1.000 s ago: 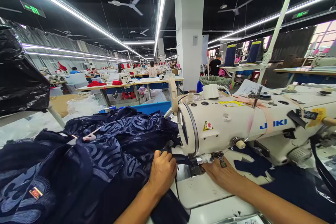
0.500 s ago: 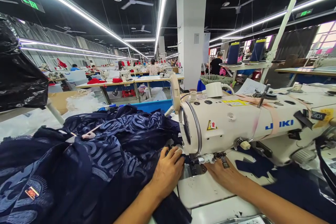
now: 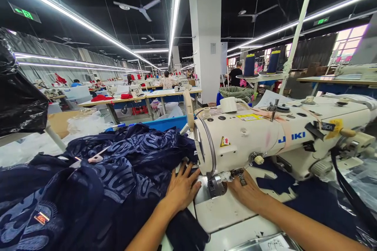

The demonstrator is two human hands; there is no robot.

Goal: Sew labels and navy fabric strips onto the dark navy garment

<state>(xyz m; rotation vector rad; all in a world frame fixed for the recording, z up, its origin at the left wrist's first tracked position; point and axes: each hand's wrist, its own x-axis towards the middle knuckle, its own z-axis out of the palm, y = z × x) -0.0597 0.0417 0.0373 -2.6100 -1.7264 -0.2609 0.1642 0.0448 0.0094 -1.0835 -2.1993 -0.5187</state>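
Note:
A white sewing machine stands in front of me, its needle and presser foot over the metal needle plate. To the left of the needle, my left hand lies with fingers stretched and apart, at the edge of a heap of navy patterned fabric. My right hand reaches in on the right side of the presser foot, under the machine arm. Its fingertips are hidden behind the needle parts, so what they touch does not show. A navy fabric piece lies under the machine arm at right.
A black plastic bag hangs at far left. Navy thread cones stand on a rack behind the machine. A plastic-covered paper lies at the front edge. Other people sit at worktables in the background.
The whole view has shifted, so the machine appears further left. The left hand's fingers have spread and flattened. The right hand stays beside the presser foot.

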